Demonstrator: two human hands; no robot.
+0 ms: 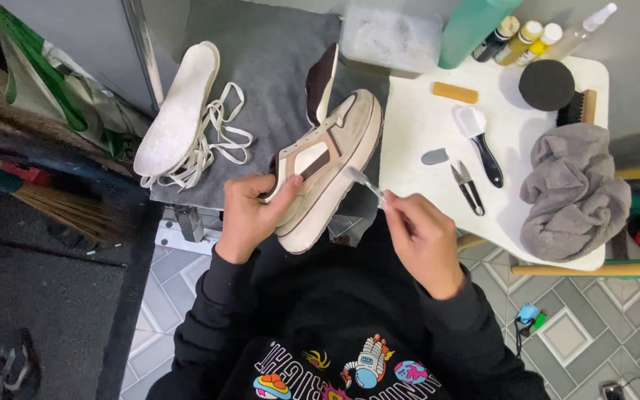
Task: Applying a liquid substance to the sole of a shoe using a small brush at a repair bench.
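Seen from above by the head camera, a person in a black sweatshirt works at the centre of the frame. The left hand [250,215] is closed around the heel end of a beige and white sneaker [327,163], fingers tucked into its opening, holding it tilted on its side with the pale sole facing right. The right hand [424,241] pinches a small clear-handled brush [367,184] between its fingertips, the tip touching or just beside the sole edge. Behind the shoe, in the upper middle, lies a grey mat [268,52]; on its left part rest a white insole [179,107] and loose white laces [216,141]. To the right stands a white desk [416,126], carrying a black-handled brush [481,141], small black snips [468,185], a tan block [454,92], a round black sponge [547,84] and a crumpled grey towel [573,189]. Bottles [524,37] cluster along the upper edge.
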